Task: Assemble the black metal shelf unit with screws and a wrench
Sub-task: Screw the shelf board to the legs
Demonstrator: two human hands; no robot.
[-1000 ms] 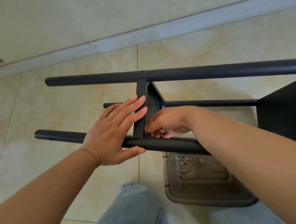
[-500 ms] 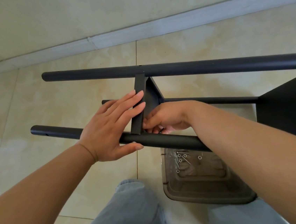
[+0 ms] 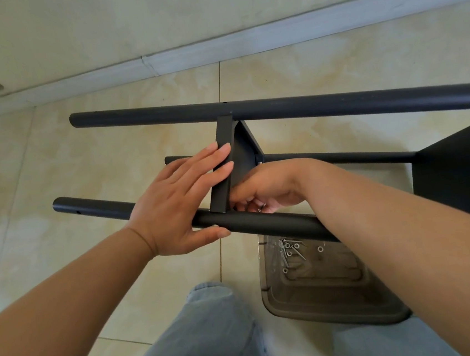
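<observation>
The black shelf frame lies on its side above the floor. Its near tube [image 3: 276,225], thin middle tube [image 3: 341,156] and far tube [image 3: 336,106] run left to right. A triangular shelf panel [image 3: 223,132] stands between them. My left hand [image 3: 178,201] presses straight fingers flat against the panel's edge, and its thumb lies under the near tube. My right hand [image 3: 269,185] is curled just behind the panel where it meets the near tube. It pinches a small silver screw [image 3: 259,209], and its fingertips are mostly hidden. No wrench is in view.
A second black panel [image 3: 458,160] sits at the right. A clear plastic tray [image 3: 328,307] with several loose screws and nuts [image 3: 289,249] lies on the tiled floor under my right forearm. My jeans-clad knees [image 3: 209,331] are below. The wall skirting [image 3: 243,43] runs behind.
Both hands stay at the same joint. My right fingers have shifted slightly lower towards the near tube. My left hand keeps pressing on the panel.
</observation>
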